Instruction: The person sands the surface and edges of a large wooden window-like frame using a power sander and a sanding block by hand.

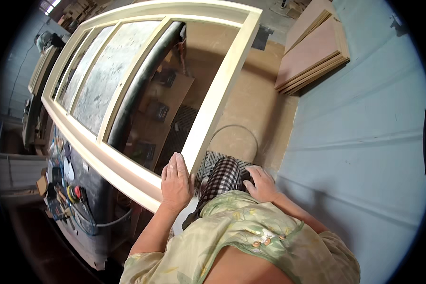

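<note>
A large pale wooden frame [217, 106] with crossbars lies over a workbench, its near corner reaching toward my body. On that corner rests my left hand [176, 187]. Its fingers lie together along the top face, and its thumb is at the outer edge, gripping the frame. My right hand [261, 184] hangs beside my checked trousers [222, 176], apart from the frame. Its fingers are spread and hold nothing visible. Beneath the frame, a grey, mottled padded surface [118, 52] shows between the bars.
Several brown boards [312, 59] lean against the pale blue wall [355, 156] on my right. To the left, tools with a red and yellow round part [74, 193] lie on a cluttered surface. A curved hose [251, 135] lies on the brown floor [236, 113].
</note>
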A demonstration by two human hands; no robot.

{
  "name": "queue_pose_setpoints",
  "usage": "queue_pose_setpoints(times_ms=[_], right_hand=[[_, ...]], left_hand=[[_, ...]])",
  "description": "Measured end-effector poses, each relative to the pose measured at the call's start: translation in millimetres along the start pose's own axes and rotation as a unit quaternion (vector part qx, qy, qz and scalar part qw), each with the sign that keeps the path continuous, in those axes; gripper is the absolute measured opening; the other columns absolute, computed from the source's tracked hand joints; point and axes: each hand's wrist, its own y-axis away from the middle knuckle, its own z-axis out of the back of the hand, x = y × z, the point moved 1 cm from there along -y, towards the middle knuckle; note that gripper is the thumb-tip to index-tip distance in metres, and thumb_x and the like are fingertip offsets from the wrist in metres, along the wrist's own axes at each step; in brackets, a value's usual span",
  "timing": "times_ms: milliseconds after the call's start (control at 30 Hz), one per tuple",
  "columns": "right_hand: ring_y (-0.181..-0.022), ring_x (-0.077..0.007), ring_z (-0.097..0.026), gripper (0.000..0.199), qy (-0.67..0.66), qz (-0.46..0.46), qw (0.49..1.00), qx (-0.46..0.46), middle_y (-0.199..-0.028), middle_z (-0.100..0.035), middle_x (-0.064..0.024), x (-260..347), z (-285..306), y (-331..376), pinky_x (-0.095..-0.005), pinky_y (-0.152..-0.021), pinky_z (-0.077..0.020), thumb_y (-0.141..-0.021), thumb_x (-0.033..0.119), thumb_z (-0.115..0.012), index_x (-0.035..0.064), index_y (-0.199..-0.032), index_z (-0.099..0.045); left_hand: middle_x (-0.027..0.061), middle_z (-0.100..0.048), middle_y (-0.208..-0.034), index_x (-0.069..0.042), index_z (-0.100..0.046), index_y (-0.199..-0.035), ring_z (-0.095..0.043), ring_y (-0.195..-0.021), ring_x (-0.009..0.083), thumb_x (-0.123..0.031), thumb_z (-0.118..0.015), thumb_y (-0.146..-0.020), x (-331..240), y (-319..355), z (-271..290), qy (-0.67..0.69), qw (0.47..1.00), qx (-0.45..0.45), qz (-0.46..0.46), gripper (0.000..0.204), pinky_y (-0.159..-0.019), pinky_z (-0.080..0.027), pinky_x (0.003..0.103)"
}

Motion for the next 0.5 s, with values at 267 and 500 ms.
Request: queue_pose_setpoints(times_ms=[267,500], right_hand=[[-0.109,-0.0381,-0.052,0.047,-0.007,-0.035,0.999,-0.038,-0.120,-0.052,-0.0203,-61,73,-110,-0.0429,-0.093,-0.0439,-0.082,0.018,-0.062,0.0016,-0.124,-0.048],[-0.107,-0.0395,-0.053,0.043,0.074,-0.085,0.993,0.032,-0.116,-0.055,-0.0215,-122,173,-231,-0.0450,-0.092,-0.0446,-0.082,0.019,-0.061,-0.0006,-0.119,-0.051]], left_hand=[[0.0315,-0.044,-0.129,0.015,-0.026,-0.136,-0.043,-0.122,0.0402,-0.023,-0.057,-0.086,-18,-149,-19,0.044,0.999,0.005,-0.021,0.071,-0.104,-0.031,0.047],[0.0265,-0.039,-0.136,0.008,-0.032,-0.136,-0.037,-0.128,0.0404,-0.025,-0.054,-0.089,-36,-331,-38,0.122,0.990,0.004,-0.065,0.061,-0.106,-0.028,0.047]])
